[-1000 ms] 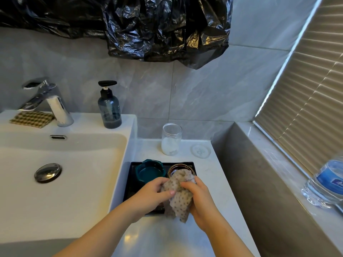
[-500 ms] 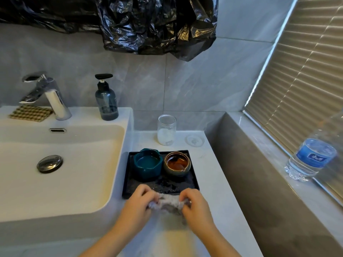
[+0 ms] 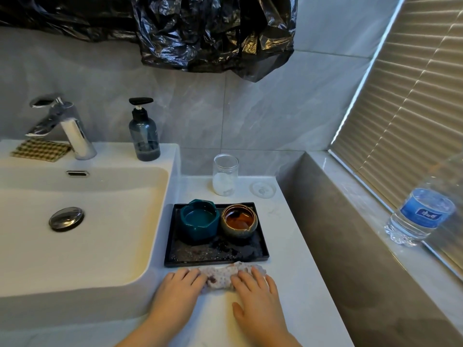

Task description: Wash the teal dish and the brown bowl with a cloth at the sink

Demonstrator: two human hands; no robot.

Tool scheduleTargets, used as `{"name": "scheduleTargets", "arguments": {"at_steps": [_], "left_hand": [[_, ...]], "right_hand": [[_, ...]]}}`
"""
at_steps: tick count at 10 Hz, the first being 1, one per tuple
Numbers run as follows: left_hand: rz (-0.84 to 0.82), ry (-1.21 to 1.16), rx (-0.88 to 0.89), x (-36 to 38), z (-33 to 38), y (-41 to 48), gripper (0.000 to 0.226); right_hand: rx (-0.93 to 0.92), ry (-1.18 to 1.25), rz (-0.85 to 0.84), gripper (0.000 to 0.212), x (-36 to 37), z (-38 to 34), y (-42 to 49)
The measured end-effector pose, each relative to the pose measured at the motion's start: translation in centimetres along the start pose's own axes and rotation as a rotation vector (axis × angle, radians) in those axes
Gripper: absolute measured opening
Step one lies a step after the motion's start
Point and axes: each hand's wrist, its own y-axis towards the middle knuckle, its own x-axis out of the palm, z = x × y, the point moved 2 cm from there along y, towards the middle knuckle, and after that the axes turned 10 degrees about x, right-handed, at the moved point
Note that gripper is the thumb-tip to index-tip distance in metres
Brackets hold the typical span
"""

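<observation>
Cloth (image 3: 220,275) lies bunched on the table (image 3: 288,296) under both grips: left grip (image 3: 180,286) and right grip (image 3: 258,294) press it with fingers laid flat, clasping nothing. Just beyond them sits the tray (image 3: 167,246) — at its far end the teal dish (image 3: 199,222) stands ahead of the left grip, with the brown bowl (image 3: 239,221) just beside it, ahead of the right.

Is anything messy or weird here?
The black tray has wet dark blobs in front of the teal dish and brown bowl, and the cloth has a dark stain. A black plastic bag hangs over the wall.
</observation>
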Motion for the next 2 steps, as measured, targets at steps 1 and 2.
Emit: {"name": "scheduleTargets", "arguments": {"at_steps": [1, 2], "left_hand": [[-0.055, -0.08, -0.089, -2.2, 0.6, 0.5, 0.062], [-0.177, -0.152, -0.091, -3.0, 1.3, -0.1, 0.062]], "right_hand": [[-0.016, 0.091, -0.065, 0.048, -2.1, -0.2, 0.0], [0.081, 0.524, -0.094, 0.032, -7.0, 1.5, 0.7]]}}
